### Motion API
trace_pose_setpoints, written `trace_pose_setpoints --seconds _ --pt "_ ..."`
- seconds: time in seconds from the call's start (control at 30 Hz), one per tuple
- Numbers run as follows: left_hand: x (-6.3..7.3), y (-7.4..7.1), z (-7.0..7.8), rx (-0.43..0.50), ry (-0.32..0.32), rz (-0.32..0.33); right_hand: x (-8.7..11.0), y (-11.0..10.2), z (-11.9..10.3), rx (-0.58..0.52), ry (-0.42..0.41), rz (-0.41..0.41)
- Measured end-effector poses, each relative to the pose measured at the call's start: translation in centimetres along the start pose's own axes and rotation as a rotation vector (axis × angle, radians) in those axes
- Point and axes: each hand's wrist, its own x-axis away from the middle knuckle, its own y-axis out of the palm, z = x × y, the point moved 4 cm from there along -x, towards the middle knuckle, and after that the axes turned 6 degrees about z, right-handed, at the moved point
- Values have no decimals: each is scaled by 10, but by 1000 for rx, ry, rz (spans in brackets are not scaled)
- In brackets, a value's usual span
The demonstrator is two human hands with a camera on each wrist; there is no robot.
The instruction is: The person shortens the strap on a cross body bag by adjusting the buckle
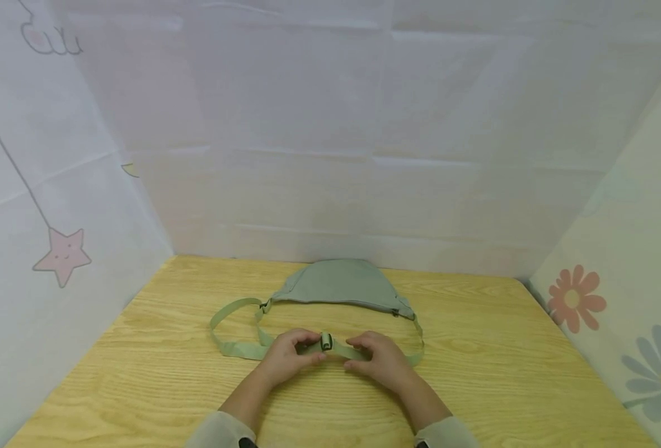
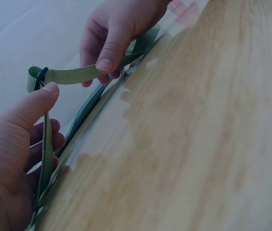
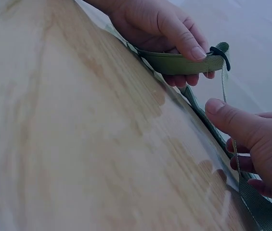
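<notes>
A grey-green waist bag (image 1: 341, 283) lies flat, its light green strap (image 1: 240, 350) looping toward me. My left hand (image 1: 288, 359) pinches this strap just left of a dark strap slider (image 1: 326, 341), thumb tip right by the slider. On the other side, my right hand (image 1: 385, 362) pinches the strap between thumb and fingers. In the left wrist view, the webbing (image 2: 73, 75) runs from the raised slider (image 2: 41, 77) to the right thumb. A small fold of strap stands up through the slider (image 3: 220, 54) in the right wrist view.
The bag rests on a wood-grain table (image 1: 157, 361) near its back edge. A dark strap fitting (image 1: 263, 305) joins the strap at the bag's left end. A pale sheet (image 1: 308, 124) hangs behind, with printed sheets at both sides.
</notes>
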Motion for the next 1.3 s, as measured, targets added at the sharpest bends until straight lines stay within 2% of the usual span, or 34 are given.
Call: trace_pose_setpoints --seconds 0.23,0.43,0.63,0.8,0.97,1.3 --pt "0 0 1 -3 7 -2 -1 0 4 -41 52 -15" --pt "0 1 2 -2 -2 -2 -2 0 8 -115 117 35" --pt "0 1 2 81 -38 5 -2 0 8 -161 145 66" --pt "0 0 1 118 -60 17 -2 0 6 -164 146 63" --pt "0 1 1 130 -54 10 -2 0 7 -165 150 57" --pt "1 2 2 142 -44 -12 -1 5 6 -238 152 7"
